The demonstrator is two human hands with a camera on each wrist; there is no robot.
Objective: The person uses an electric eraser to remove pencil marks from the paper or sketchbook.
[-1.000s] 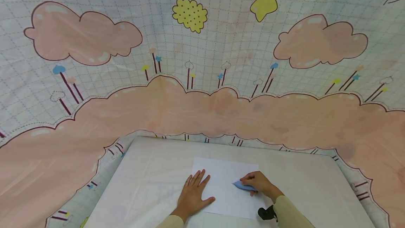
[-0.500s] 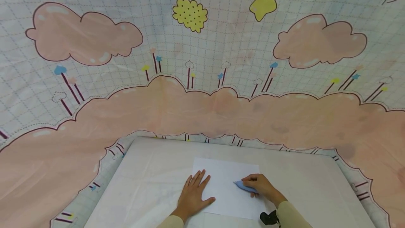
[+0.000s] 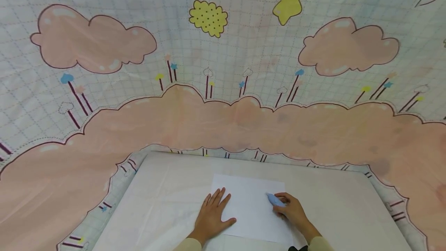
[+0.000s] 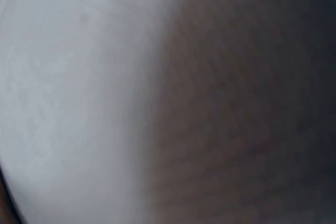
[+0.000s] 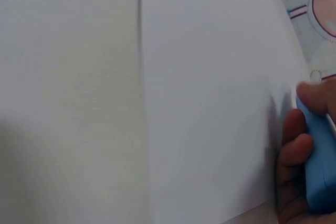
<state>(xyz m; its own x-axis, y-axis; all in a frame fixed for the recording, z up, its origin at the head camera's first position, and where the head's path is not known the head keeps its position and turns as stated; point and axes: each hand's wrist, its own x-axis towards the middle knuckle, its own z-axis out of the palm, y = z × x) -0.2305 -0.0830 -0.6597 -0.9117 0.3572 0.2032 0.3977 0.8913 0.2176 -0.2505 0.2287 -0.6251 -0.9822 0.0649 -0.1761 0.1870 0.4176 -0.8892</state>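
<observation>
A white sheet of paper [image 3: 249,208] lies on the table. My left hand [image 3: 210,214] rests flat on its left side, fingers spread and thumb out. Over the right side of the sheet, my right hand [image 3: 290,210] grips a blue wide-bodied pen [image 3: 275,200] with a narrow tip, which points away and to the left. In the right wrist view, thumb and curled fingers close round the pen's thick blue body [image 5: 317,161] near the paper's edge. The left wrist view is blurred, with a dark skin surface [image 4: 241,108] filling its right side.
The table [image 3: 174,181] has a pale cover. Behind and beside it hangs a printed cloth [image 3: 223,123] with pink clouds and stars. A black piece [image 3: 297,248] shows by my right wrist at the bottom edge.
My right hand has shifted right with the blue pen, and the pen has turned so its tip points more away from me. My left hand has stayed in place.
</observation>
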